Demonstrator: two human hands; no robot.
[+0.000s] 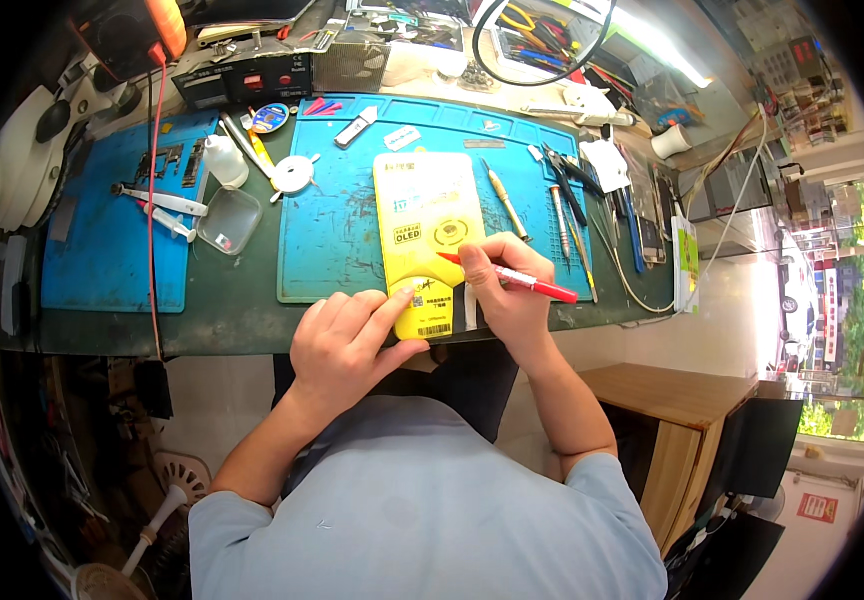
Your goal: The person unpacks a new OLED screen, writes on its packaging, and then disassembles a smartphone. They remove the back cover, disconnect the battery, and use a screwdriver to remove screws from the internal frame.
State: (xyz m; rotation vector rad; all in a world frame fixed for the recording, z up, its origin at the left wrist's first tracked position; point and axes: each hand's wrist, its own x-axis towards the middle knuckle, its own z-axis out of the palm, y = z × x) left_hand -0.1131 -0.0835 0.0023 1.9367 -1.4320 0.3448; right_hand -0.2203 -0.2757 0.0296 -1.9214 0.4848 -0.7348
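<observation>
A yellow and white flat package [420, 255], printed with dark marks, lies on the blue mat [332, 220], its lower end at the table's front edge. My left hand [347, 345] rests on its lower left part, index finger stretched over the surface and thumb along the bottom edge. In my right hand [507, 290] a red marker [547, 286] is pinched between thumb and fingers. Its red tip end points left, over the middle of the package; whether it touches is unclear. Beside the package's lower right, under my right hand, a dark piece with a pale strip [469, 308] partly shows.
Right of the package lie a brass-coloured pen-like tool [504, 200], pliers [567, 180] and thin screwdrivers [561, 220]. To the left stand a white bottle [225, 162], a clear box [230, 222] and a white spool [294, 174]. A red cable [155, 220] hangs across the left.
</observation>
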